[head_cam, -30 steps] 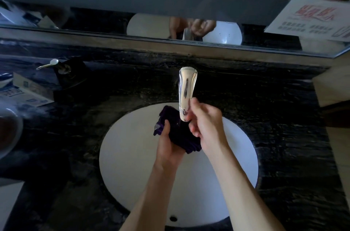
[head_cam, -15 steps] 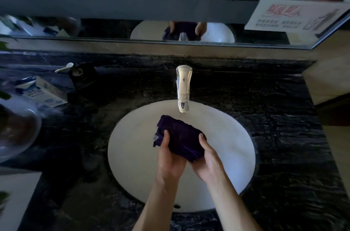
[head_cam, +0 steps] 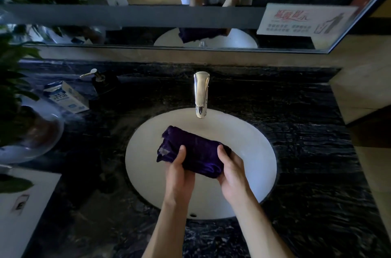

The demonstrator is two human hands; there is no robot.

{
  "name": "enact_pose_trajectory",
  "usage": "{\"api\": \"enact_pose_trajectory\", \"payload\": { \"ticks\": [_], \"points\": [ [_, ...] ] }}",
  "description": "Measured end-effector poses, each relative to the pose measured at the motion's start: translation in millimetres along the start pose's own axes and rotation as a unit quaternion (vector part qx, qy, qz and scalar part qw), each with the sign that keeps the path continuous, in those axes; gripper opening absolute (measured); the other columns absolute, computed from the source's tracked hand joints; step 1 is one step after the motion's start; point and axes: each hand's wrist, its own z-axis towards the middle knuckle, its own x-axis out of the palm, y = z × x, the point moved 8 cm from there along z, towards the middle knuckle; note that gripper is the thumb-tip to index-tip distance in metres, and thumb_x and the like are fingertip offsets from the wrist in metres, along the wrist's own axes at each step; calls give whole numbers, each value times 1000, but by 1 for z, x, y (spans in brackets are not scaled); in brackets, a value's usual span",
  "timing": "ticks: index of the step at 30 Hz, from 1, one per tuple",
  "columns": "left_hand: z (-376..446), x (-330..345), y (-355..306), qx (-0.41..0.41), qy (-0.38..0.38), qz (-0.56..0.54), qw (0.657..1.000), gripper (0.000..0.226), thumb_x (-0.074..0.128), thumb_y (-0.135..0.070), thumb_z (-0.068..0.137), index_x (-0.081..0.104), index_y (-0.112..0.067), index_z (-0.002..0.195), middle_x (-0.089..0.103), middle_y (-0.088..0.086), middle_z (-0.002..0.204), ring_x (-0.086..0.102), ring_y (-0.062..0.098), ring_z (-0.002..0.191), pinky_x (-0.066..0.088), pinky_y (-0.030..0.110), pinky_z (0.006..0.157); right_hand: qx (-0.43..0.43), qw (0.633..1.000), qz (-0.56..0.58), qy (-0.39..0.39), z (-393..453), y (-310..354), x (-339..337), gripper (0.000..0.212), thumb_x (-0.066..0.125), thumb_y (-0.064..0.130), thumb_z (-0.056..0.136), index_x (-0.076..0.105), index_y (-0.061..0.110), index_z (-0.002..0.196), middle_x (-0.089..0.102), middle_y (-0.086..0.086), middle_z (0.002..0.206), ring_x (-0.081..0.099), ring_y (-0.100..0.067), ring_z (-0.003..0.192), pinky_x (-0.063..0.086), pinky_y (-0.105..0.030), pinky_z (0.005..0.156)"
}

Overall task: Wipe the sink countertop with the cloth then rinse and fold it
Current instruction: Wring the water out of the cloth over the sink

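Note:
A bunched dark purple cloth (head_cam: 195,151) is held over the white oval sink basin (head_cam: 254,143), a little below the chrome faucet (head_cam: 201,93). My left hand (head_cam: 178,171) grips the cloth's left part, thumb on top. My right hand (head_cam: 231,170) grips its right end. No water stream is visible under the spout. The black marble countertop (head_cam: 306,130) surrounds the basin.
A black soap dispenser (head_cam: 101,82) and a small white and blue carton (head_cam: 66,97) stand at the back left. A potted plant in a glass bowl (head_cam: 27,130) fills the far left. A white box (head_cam: 21,204) sits at the front left. A mirror (head_cam: 169,14) runs along the back wall.
My right hand has left the faucet and taken hold of the cloth's right end. Both hands have drawn the cloth down, away from the spout, towards the basin's middle.

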Motion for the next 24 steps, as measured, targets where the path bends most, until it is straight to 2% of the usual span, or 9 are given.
{"api": "enact_pose_trajectory", "payload": {
  "ticks": [4,6,9,12,15,17,21,22,24],
  "points": [
    [-15,2,-13,74,-16,55,996,27,57,-2,99,65,-10,123,71,16,121,66,36,117,52,51,101,2,999,-34,1,-6,5,-1,28,55,21,104,69,6,123,75,-17,117,73,-34,108,61,-46,88],
    [-23,3,-27,141,-11,176,974,21,60,-3,98,67,-12,116,74,12,114,69,31,112,54,49,97,9,998,-60,-16,-6,4,-3,26,58,24,103,71,11,121,75,-16,116,73,-34,107,59,-52,92],
    [-30,14,-40,219,26,400,890,16,62,-21,98,71,-26,110,78,-5,104,72,8,100,58,42,90,23,996,-76,-32,-4,5,0,28,58,27,103,70,10,120,75,-17,115,74,-35,105,57,-59,93],
    [-42,39,-29,267,163,546,777,49,47,-10,104,53,-40,143,48,-17,152,44,-7,137,44,20,109,52,996,-66,-20,-4,9,7,40,46,37,107,71,9,119,76,-18,113,74,-35,104,56,-61,95],
    [-43,34,-9,276,200,675,654,76,44,5,94,24,-29,159,7,-6,169,19,14,154,34,33,120,93,992,-83,5,-5,12,12,52,46,59,101,72,17,115,78,-13,109,75,-32,102,60,-55,87],
    [-45,31,2,247,208,713,623,79,43,-7,95,5,-23,162,-6,1,170,23,33,152,45,43,112,81,986,-142,25,-5,12,16,48,58,58,95,73,16,113,79,-11,105,75,-29,99,61,-43,79],
    [-57,37,6,253,220,720,607,83,47,-44,94,1,-31,161,-8,-3,169,32,30,150,51,40,105,57,983,-169,34,-5,13,15,25,71,24,95,71,13,117,79,-9,108,75,-25,104,59,-40,88],
    [-59,36,1,242,215,699,638,80,48,-51,92,11,-32,160,-4,-5,169,32,23,149,49,38,108,61,986,-150,44,-6,12,15,24,68,20,97,71,12,119,78,-11,110,74,-27,106,59,-42,92],
    [-60,35,-19,222,182,591,754,64,52,-54,90,40,-30,149,24,0,164,40,14,143,51,38,106,66,988,-127,61,-6,12,13,26,61,18,100,69,10,123,76,-15,116,72,-31,110,58,-48,94]
  ]
}}
